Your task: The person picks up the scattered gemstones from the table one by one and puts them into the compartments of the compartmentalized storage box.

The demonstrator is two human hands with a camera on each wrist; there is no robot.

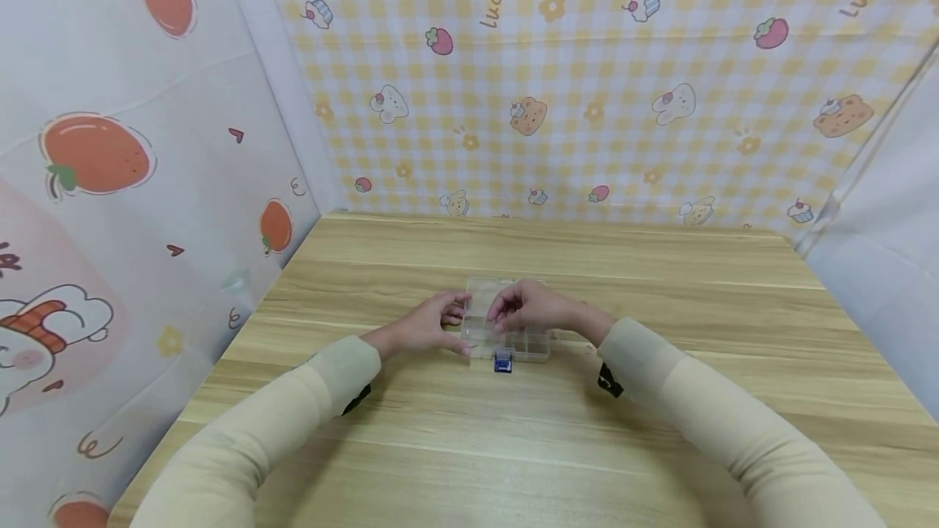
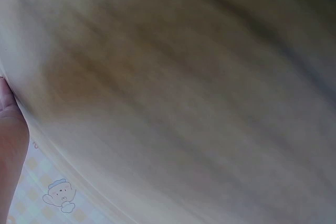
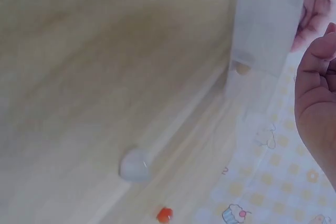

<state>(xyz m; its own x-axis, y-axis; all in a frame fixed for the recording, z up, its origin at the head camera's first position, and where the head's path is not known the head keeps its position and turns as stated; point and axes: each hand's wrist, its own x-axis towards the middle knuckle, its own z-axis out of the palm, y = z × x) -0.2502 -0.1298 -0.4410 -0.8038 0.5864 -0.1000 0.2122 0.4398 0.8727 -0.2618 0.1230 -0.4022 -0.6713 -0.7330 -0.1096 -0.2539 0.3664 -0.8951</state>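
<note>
A clear plastic compartment box [image 1: 539,346] with a blue latch [image 1: 502,363] at its front sits on the table, its see-through lid [image 1: 484,293] laid back. My left hand [image 1: 433,323] holds the box's left side, thumb at the front corner and fingers farther back. Over the compartments is my right hand [image 1: 528,305], fingers bent and tips drawn together; whether they pinch anything is hidden. In the right wrist view, a small brownish piece [image 3: 242,68] shows through the box wall. The left wrist view shows mostly blurred tabletop.
To the right of the box, a small clear rounded piece [image 3: 135,165] and a small orange-red piece [image 3: 165,214] lie on the wood-grain table [image 1: 506,446]. A checkered curtain [image 1: 557,88] hangs behind the table, and a printed one [image 1: 183,210] at its left.
</note>
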